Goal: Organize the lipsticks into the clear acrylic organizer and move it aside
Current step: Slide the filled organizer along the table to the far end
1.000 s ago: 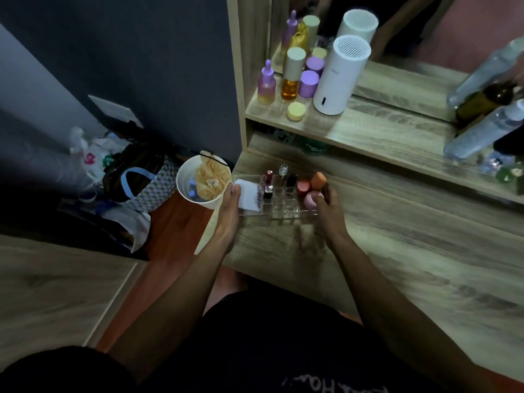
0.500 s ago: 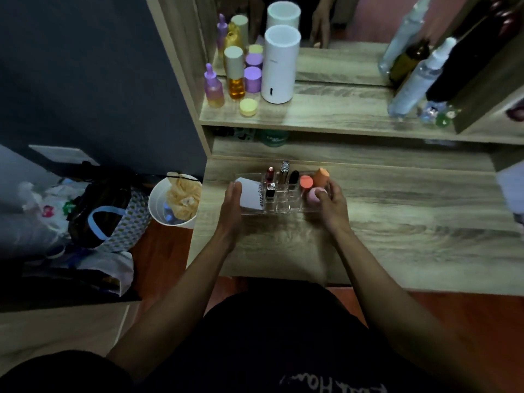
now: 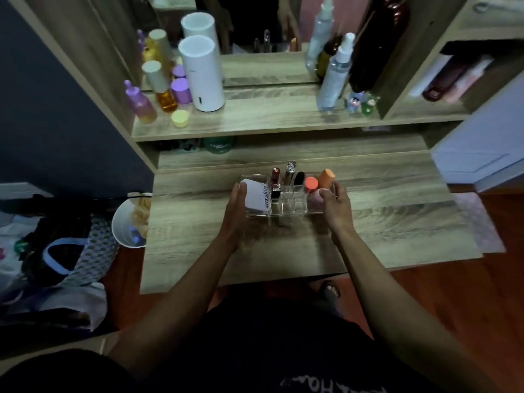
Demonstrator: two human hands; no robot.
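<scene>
The clear acrylic organizer (image 3: 287, 207) sits on the wooden vanity desk (image 3: 382, 217), held at both ends. My left hand (image 3: 236, 214) grips its left end beside a white tube (image 3: 256, 197). My right hand (image 3: 336, 207) grips the right end. Upright in its slots stand a red lipstick (image 3: 275, 177), a clear-capped lipstick (image 3: 289, 172) and a black lipstick (image 3: 298, 178). On the right of the organizer are a coral-capped item (image 3: 311, 184), an orange sponge (image 3: 326, 177) and a pink sponge (image 3: 317, 197).
The shelf (image 3: 269, 120) above carries a white cylinder (image 3: 202, 73), purple and amber bottles (image 3: 163, 92) on the left and spray bottles (image 3: 334, 72) on the right, with a mirror behind. A white bin (image 3: 127, 222) and bags (image 3: 62, 245) lie on the floor at the left.
The organizer, held in both hands, now sits nearer the middle of the desk than its left edge. My view has swung right and up, showing more of the desk and shelf.
</scene>
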